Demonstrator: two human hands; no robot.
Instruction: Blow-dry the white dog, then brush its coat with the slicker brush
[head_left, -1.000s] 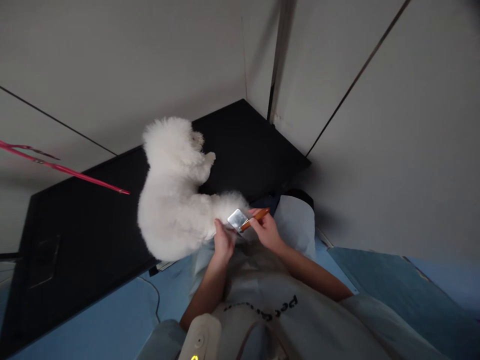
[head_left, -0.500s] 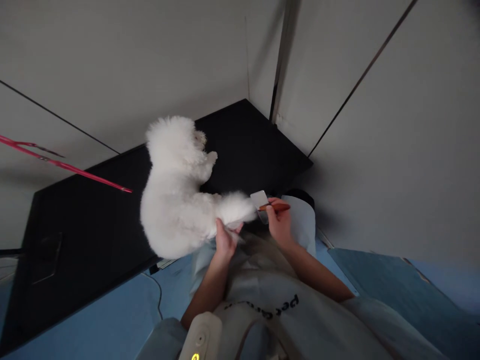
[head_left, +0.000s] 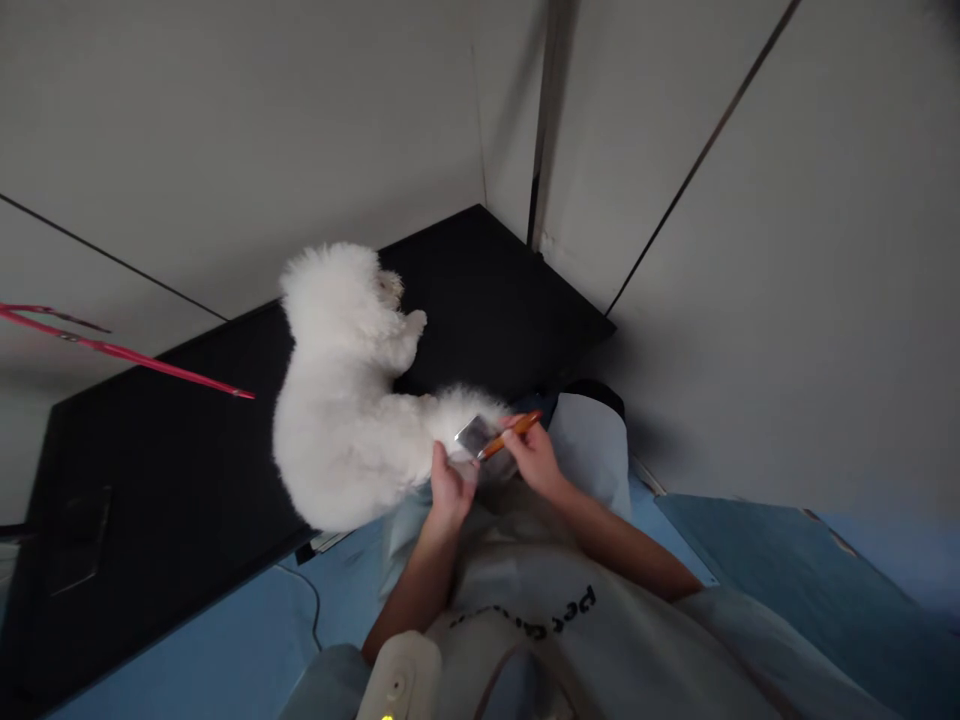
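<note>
A fluffy white dog (head_left: pixel 330 410) lies on its side on a black grooming table (head_left: pixel 480 300), its head toward the far edge. One of its hind legs stretches toward me, and my left hand (head_left: pixel 451 488) is closed around that leg near the table's front edge. My right hand (head_left: pixel 534 455) grips the orange wooden handle of a slicker brush (head_left: pixel 491 440). The brush's flat, silvery rectangular head lies against the leg's fur, just above my left hand. The fingers of my left hand are partly hidden by fur.
A red strap (head_left: pixel 165 368) hangs over the left part of the table. Pale walls (head_left: pixel 225 120) rise behind and to the right. A white rounded container with a black top (head_left: pixel 592 440) stands right of my right hand. A cable (head_left: pixel 316 605) hangs below the table's front edge.
My right hand has moved left with the slicker brush, from beside the end of the leg onto its fur. My left hand keeps its hold. The whole view has shifted slightly.
</note>
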